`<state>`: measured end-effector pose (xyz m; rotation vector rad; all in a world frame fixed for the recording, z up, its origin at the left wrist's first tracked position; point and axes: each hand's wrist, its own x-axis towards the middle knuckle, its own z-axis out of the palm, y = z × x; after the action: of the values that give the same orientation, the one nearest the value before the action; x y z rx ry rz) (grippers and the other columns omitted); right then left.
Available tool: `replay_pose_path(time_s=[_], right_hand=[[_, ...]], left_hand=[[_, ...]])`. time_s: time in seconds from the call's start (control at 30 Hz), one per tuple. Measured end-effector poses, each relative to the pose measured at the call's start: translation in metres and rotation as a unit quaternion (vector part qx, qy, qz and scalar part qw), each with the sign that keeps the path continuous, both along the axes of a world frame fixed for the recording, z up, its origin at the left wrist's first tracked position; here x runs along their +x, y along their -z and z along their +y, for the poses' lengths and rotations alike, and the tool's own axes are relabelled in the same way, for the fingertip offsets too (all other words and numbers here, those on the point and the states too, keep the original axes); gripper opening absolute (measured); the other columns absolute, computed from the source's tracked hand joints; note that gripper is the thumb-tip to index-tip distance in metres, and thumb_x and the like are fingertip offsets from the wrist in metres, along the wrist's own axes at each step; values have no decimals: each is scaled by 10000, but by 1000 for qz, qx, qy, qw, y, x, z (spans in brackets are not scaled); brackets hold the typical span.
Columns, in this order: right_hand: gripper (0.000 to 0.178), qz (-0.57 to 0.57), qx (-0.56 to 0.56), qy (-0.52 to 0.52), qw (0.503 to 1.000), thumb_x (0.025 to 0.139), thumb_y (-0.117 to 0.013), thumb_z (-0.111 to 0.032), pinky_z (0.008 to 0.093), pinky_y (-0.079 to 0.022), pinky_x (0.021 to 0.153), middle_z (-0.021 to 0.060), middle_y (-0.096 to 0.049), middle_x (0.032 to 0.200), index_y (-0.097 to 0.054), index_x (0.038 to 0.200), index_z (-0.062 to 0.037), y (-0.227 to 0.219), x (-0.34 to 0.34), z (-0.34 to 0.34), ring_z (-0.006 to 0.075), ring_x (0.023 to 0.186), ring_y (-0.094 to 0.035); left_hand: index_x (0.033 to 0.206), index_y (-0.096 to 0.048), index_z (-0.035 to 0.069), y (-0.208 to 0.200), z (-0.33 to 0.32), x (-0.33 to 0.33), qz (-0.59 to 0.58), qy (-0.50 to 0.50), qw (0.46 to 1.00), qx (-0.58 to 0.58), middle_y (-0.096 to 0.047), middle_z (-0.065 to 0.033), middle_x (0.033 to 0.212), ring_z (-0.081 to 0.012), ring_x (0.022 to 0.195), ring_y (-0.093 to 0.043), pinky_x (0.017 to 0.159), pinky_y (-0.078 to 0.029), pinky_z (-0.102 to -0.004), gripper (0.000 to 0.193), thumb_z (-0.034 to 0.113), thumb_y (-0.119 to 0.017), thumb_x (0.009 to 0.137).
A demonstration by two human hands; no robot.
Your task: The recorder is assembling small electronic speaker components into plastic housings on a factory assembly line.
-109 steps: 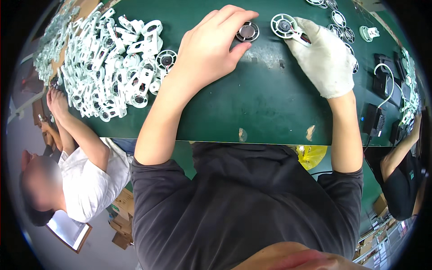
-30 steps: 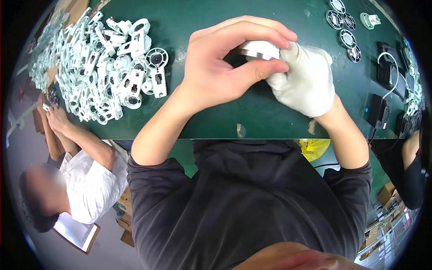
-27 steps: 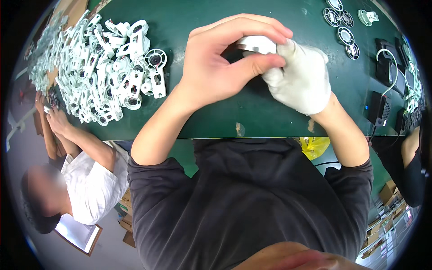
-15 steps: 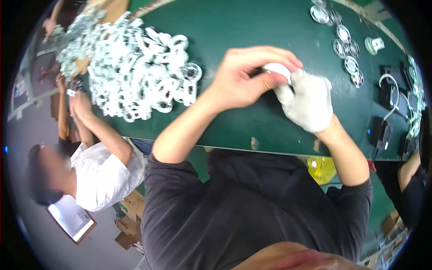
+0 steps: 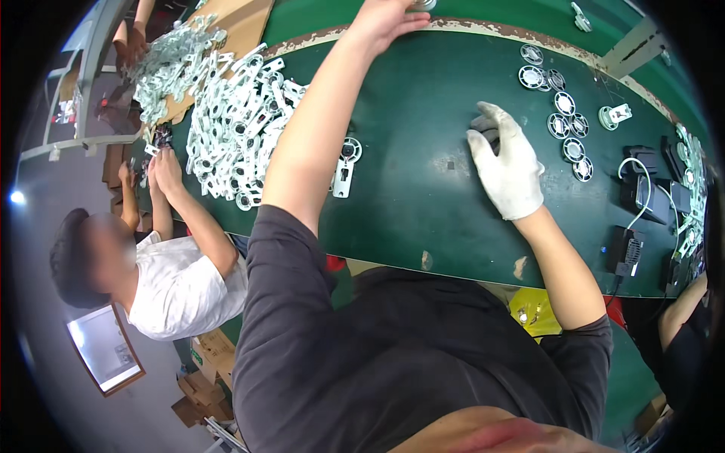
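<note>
My left hand (image 5: 387,24) reaches out over the table's far edge, partly cut off by the top of the picture. A round silvery part (image 5: 424,4) is at its fingertips and appears gripped there; only its lower rim shows. My right hand (image 5: 507,166), in a white glove, hovers over the green table (image 5: 415,204) with thumb and fingers apart and nothing between them. Beside my left forearm lies a single white part (image 5: 343,170) with a round ring end and a flat handle. Left of it spreads a big pile of similar white parts (image 5: 238,124).
Round slotted grilles (image 5: 562,103) lie in a loose column right of my gloved hand, near a white piece on a round base (image 5: 613,115). Black boxes (image 5: 642,192) with a white cable stand farther right. A co-worker in a white shirt (image 5: 189,291) handles parts at left.
My left hand has left the right one and stretched far forward with the part. My gloved right hand has let go and stays over the table. The view has tilted forward.
</note>
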<state>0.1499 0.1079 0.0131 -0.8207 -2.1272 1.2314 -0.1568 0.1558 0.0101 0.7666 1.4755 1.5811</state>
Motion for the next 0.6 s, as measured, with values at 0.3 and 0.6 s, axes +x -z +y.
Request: replay_pose_path(time_s=[0.3, 0.6], right_hand=[[298, -30, 69, 11, 997, 869, -611, -175, 343, -517, 819, 67, -664, 949, -595, 1151, -84, 0, 4, 1, 237, 894, -648], [257, -42, 62, 11, 997, 875, -608, -165, 338, -520, 816, 61, -671, 956, -606, 1122, -95, 3, 8, 5, 231, 918, -649]], left_hand=[[1049, -670, -39, -36, -1, -16, 604, -55, 686, -401, -647, -279, 1079, -383, 1054, -627, 887, -505, -441, 568, 485, -577, 852], [1158, -615, 11, 18, 30, -62, 237, -110, 954, -148, -677, -138, 816, -201, 639, -666, 439, -443, -310, 348, 243, -567, 902]])
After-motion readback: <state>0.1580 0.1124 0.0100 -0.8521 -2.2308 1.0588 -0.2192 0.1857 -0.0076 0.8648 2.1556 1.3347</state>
